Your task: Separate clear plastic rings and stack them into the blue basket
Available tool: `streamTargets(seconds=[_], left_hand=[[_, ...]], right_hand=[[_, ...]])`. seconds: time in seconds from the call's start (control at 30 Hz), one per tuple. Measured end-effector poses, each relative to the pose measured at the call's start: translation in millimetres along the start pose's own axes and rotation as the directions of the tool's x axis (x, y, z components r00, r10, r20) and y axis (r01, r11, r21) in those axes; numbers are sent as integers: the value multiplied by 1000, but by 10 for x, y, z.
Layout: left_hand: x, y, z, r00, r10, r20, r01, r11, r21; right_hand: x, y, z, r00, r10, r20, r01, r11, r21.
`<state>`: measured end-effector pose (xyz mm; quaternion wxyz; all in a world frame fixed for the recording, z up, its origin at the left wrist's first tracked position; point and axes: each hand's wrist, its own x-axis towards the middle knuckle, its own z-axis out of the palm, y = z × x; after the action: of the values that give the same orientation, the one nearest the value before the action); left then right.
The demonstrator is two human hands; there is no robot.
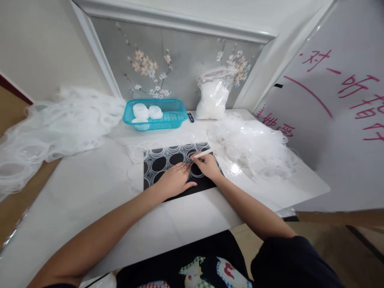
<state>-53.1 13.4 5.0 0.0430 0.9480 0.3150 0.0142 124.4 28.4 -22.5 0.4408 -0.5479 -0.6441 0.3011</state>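
A black mat (186,194) lies on the table in front of me, and rows of clear rings (159,164) with dark centres cover it. My left hand (175,180) rests palm down on the mat, fingers stretched toward the upper right and thumb apart. Just right of it, my right hand (207,164) grips a thin white stick (204,153) like a pen, slanting up to the right. Its tip is low over a ring near the mat's upper edge. Whether the tip touches the ring is too small to tell.
A blue plastic basket (178,116) with white round pieces (141,111) stands behind the mat. Piles of translucent ring sheets lie left (75,120) and right (252,144). A filled clear bag (211,98) leans against the framed panel (186,52). A whiteboard (339,152) borders the right.
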Motion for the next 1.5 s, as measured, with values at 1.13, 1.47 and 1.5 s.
streamTargets(seconds=[1.13,1.47,1.5], left_hand=[[-27,10,11,1000,-4,5,4,1000,-31],[-69,-36,15,1000,7,-10,-8,996,-91],[-67,-51,-7,1000,10,-3,-11,996,-94]], right_hand=[[-98,57,3,993,-117,-28,109,975,-195],[360,61,-494,920,-186,-346,-63,799,-598],[414,87,-623,859,-164,-485,-137,839,-527]])
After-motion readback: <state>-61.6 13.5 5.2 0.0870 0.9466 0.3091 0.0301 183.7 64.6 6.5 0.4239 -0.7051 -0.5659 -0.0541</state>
